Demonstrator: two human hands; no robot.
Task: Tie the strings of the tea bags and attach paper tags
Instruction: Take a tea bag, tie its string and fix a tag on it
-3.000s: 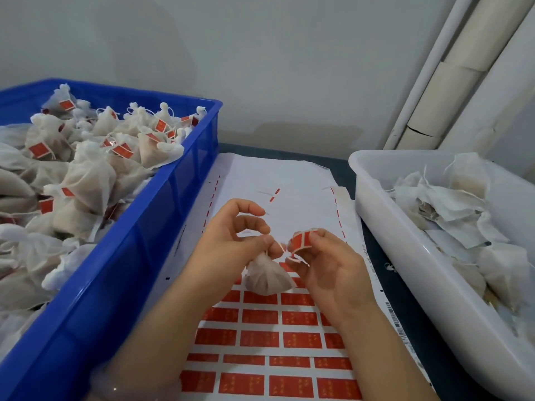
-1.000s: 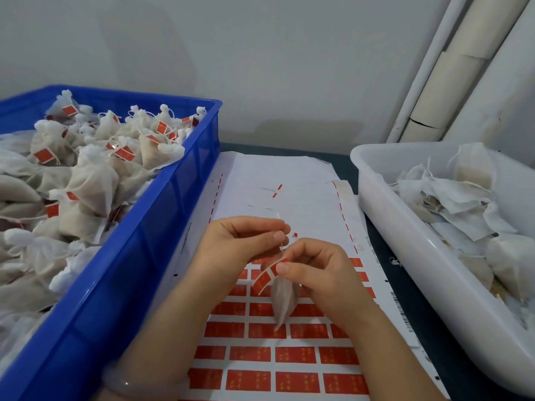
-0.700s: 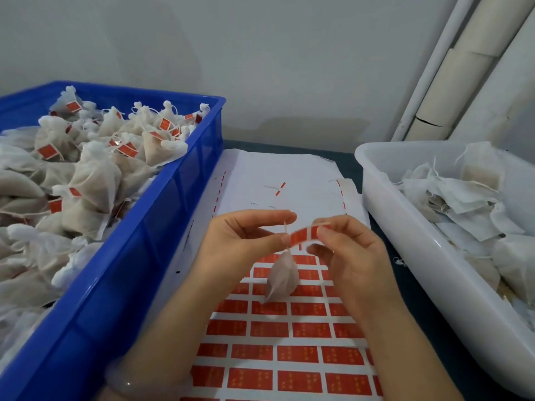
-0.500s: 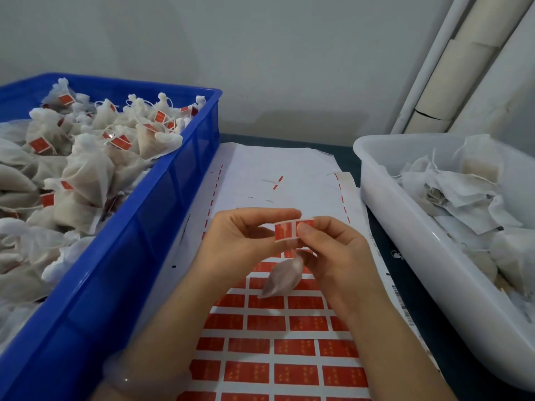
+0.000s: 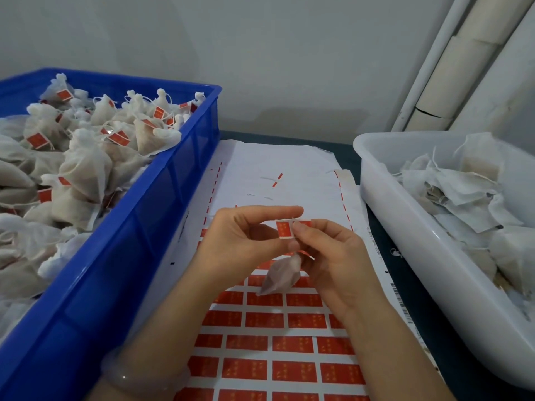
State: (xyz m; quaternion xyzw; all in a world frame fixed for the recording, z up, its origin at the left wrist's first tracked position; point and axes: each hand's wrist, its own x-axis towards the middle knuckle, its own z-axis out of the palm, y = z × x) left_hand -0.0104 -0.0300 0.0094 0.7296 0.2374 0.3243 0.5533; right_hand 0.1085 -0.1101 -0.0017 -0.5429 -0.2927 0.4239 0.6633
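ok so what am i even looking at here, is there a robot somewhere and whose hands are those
No robot here: a person works with bare hands, and every picture comes from one camera worn on their head, looking down. The left hand and right hand both pinch a small red tag; a filled tea bag hangs just below it. Under them lies a sheet of red labels. The blue crate on the left holds tagged bags; the white tub on the right holds loose bags with no tags showing.
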